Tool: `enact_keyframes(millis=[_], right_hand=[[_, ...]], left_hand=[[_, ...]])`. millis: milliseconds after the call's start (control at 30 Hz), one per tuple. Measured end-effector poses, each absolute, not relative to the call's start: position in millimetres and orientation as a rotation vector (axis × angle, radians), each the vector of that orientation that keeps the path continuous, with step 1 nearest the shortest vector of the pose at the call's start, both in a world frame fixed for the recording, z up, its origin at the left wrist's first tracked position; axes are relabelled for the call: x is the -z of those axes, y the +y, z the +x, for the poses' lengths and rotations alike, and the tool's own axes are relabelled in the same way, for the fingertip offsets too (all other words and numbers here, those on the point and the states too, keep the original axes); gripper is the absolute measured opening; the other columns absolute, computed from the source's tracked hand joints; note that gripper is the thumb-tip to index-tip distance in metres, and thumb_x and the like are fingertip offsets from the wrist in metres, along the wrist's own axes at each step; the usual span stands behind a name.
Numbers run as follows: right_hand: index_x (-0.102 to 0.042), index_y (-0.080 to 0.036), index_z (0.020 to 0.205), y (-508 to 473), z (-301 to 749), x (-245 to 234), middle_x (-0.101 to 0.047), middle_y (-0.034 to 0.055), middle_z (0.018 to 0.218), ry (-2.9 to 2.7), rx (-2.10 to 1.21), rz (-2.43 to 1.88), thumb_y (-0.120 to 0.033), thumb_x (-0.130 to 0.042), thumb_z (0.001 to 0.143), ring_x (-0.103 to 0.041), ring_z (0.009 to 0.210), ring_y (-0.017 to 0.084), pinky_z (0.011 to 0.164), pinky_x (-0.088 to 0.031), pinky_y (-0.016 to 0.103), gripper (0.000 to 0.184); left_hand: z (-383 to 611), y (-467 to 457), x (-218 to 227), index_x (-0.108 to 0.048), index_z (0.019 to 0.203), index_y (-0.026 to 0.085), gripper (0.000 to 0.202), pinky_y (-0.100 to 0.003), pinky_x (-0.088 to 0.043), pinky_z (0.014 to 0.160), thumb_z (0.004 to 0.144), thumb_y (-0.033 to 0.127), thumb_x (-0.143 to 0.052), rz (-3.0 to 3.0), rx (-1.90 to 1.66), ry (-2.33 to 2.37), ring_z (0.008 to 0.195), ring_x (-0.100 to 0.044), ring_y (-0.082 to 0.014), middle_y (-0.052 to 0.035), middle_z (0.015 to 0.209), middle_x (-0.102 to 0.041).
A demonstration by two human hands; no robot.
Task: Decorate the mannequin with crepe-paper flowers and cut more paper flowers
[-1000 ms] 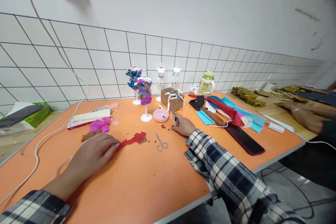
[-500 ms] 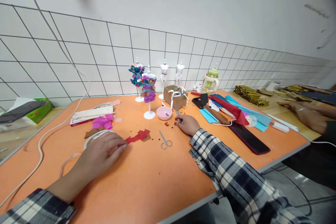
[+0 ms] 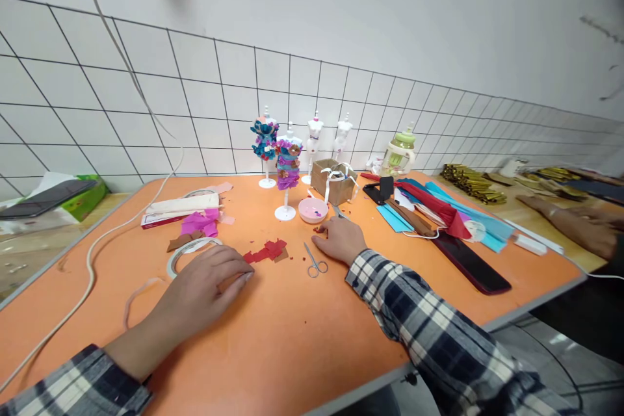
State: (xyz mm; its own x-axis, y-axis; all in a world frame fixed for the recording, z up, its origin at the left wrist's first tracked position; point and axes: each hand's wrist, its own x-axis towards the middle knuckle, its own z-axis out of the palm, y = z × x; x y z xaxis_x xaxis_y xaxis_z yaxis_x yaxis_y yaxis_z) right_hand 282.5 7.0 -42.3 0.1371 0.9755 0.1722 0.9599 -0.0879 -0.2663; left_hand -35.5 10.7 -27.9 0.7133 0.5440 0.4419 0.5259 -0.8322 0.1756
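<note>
My left hand [image 3: 202, 289] lies flat on the orange table [image 3: 292, 338], fingers stretched out, with the fingertips pressing the end of a red paper strip [image 3: 233, 281]. That strip leads to a small heap of red paper scraps [image 3: 269, 250]. My right hand [image 3: 340, 239] rests on the table with its fingers curled down by a few tiny red bits [image 3: 319, 229]. What its fingertips hold, if anything, is hidden. Small scissors [image 3: 316, 262] lie just left of it. A pink dish [image 3: 312, 210] stands beyond.
Small dress-form stands [image 3: 287, 166], two covered in coloured paper flowers, line the tiled wall beside a cardboard box [image 3: 333, 182]. A tape ring [image 3: 188, 249], pink scraps [image 3: 199, 224] and a white cable [image 3: 92, 253] lie left. Coloured paper sheets [image 3: 439, 211] and a dark phone [image 3: 472, 263] lie right. Another person's hand [image 3: 578, 227] rests far right.
My right hand has drawn back from beside the cardboard box toward the scissors, its fingers curling. My left hand has stayed on the red strip. The view has shifted slightly.
</note>
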Motion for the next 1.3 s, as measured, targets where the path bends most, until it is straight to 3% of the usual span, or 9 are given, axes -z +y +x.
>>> enact_keyframes(millis=[100,233,400,533,700,833,933,1067,1300], right_hand=[[-0.076,-0.021,0.097,11,276,45,-0.073,0.0126,0.105,-1.875,-0.048,-2.14,-0.042,-0.063,0.087,-0.066,0.097,0.028,0.074,-0.044,0.034,0.027],[-0.075,-0.021,0.093,9,278,42,-0.074,0.009,0.1,-1.92,-0.036,-2.093,-0.031,-0.056,0.094,-0.067,0.091,0.023,0.07,-0.042,0.03,0.022],[-0.073,-0.026,0.107,-17,248,29,-0.073,0.004,0.108,-2.186,-0.026,-1.771,-0.032,-0.055,0.098,-0.063,0.104,0.019,0.079,-0.042,0.028,0.021],[-0.073,-0.026,0.106,-43,215,28,-0.073,0.0037,0.102,-2.376,0.075,-1.362,-0.033,-0.048,0.103,-0.061,0.09,0.017,0.072,-0.039,0.029,0.026],[-0.073,-0.026,0.102,-54,208,34,-0.073,0.003,0.094,-2.351,0.152,-1.132,-0.026,-0.046,0.103,-0.059,0.083,0.018,0.068,-0.039,0.03,0.027],[-0.068,-0.025,0.116,-55,209,35,-0.072,0.0049,0.106,-2.177,-0.093,-1.161,-0.02,-0.049,0.099,-0.062,0.088,0.017,0.079,-0.046,0.031,0.026],[-0.059,-0.023,0.128,-57,203,36,-0.07,0.0048,0.107,-1.872,-0.531,-1.255,-0.023,-0.059,0.091,-0.06,0.07,0.012,0.071,-0.05,0.029,0.038],[-0.06,-0.024,0.122,-59,194,40,-0.07,0.0024,0.097,-1.673,-0.969,-1.164,-0.034,-0.077,0.077,-0.059,0.065,0.011,0.065,-0.052,0.028,0.05],[-0.066,-0.019,0.093,-54,193,42,-0.068,0.0007,0.082,-1.546,-0.971,-1.041,-0.022,-0.066,0.079,-0.064,0.077,0.014,0.075,-0.054,0.03,0.014]], left_hand=[[-32,6,27,-0.073,0.091,0.021,0.03,-0.038,-0.052,0.077,0.098,0.034,-0.047,2.864,-0.747,0.863,0.087,-0.066,-0.0247,-0.0068,0.089,-0.075],[-29,1,26,-0.073,0.09,0.022,0.029,-0.038,-0.052,0.078,0.097,0.035,-0.048,2.789,-0.765,0.858,0.087,-0.067,-0.025,-0.0064,0.088,-0.075],[-21,-7,22,-0.075,0.104,0.024,0.034,-0.038,-0.055,0.083,0.095,0.047,-0.051,2.413,-0.856,1.038,0.093,-0.07,-0.0261,-0.0074,0.099,-0.077],[-13,-14,19,-0.076,0.092,0.024,0.037,-0.039,-0.055,0.085,0.09,0.053,-0.054,2.239,-0.812,1.051,0.092,-0.07,-0.0263,-0.007,0.096,-0.078],[-9,-19,22,-0.074,0.077,0.023,0.027,-0.037,-0.056,0.081,0.083,0.046,-0.062,2.136,-0.704,1.048,0.081,-0.069,-0.0236,-0.0046,0.084,-0.076],[-8,-19,22,-0.073,0.074,0.022,0.028,-0.034,-0.057,0.075,0.082,0.047,-0.063,2.018,-0.709,1.019,0.076,-0.069,-0.0228,-0.0048,0.08,-0.076],[-8,-20,19,-0.072,0.074,0.022,0.032,-0.034,-0.057,0.076,0.082,0.051,-0.064,2.004,-0.783,1.046,0.076,-0.068,-0.0222,-0.0043,0.079,-0.075],[-7,-21,19,-0.072,0.073,0.022,0.035,-0.035,-0.057,0.077,0.082,0.055,-0.064,2.022,-0.79,1.076,0.073,-0.066,-0.0214,-0.0041,0.079,-0.075],[-7,-23,22,-0.074,0.076,0.022,0.03,-0.036,-0.056,0.079,0.08,0.051,-0.066,1.943,-0.786,1.067,0.075,-0.067,-0.0219,-0.0035,0.079,-0.075]])
